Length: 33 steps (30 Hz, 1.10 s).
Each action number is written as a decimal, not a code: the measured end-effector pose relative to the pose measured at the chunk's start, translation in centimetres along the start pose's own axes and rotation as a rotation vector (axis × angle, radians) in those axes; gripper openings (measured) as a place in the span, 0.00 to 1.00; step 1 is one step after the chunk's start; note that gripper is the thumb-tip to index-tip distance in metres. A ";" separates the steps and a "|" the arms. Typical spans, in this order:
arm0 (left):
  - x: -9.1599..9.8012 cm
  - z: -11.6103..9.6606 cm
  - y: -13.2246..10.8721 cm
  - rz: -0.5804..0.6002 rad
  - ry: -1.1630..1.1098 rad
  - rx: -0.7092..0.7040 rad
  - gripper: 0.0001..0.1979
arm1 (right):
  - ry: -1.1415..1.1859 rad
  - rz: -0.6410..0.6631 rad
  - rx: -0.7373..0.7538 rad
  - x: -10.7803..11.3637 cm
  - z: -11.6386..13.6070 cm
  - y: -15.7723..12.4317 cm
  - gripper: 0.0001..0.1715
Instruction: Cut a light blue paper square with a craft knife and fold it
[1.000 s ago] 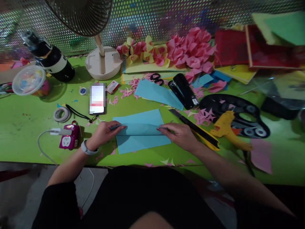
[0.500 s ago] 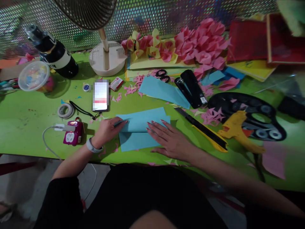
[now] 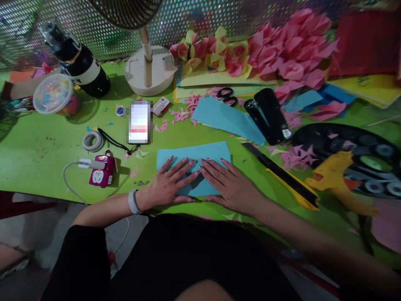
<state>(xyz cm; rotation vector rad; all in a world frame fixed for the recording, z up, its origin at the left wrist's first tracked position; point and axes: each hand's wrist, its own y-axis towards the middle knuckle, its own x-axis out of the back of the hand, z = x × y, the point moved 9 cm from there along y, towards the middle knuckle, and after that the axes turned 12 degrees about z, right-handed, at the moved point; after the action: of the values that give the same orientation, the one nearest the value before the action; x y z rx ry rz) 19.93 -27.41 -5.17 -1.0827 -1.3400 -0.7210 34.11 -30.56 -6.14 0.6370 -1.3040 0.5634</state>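
Note:
A folded sheet of light blue paper lies on the green table in front of me. My left hand rests flat on its left part, fingers stretched out. On the right part my right hand also lies flat, its fingers pointing up and left. The two hands almost meet at the middle of the sheet and hide much of its lower half. Just right of the paper is a yellow and black utility knife. Beyond the sheet lies another blue paper piece, beside a black stapler.
A phone, tape roll and purple power adapter lie to the left. Farther back stand a fan, a black bottle and pink paper flowers. A yellow glue gun lies right, by a black palette.
My left hand has let go of the paper's left edge and spread flat on it, nearer the right hand. The flap now covers more of the sheet. The view has shifted left.

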 end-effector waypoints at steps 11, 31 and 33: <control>-1.2 0.3 0.3 0.038 -0.026 0.036 0.48 | 0.008 0.013 -0.008 -0.2 0.0 -0.1 0.51; -1.6 1.0 0.4 -0.017 -0.041 0.041 0.48 | 0.035 0.019 -0.020 -0.6 -0.5 0.2 0.50; -1.6 1.0 0.4 -0.011 -0.049 0.041 0.48 | 0.039 0.020 -0.024 -0.7 -0.6 0.2 0.50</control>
<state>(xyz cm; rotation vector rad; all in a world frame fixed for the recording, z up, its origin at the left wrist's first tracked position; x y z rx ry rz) 19.70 -26.58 -6.88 -1.0666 -1.3978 -0.6760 34.25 -30.01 -6.88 0.5912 -1.2801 0.5737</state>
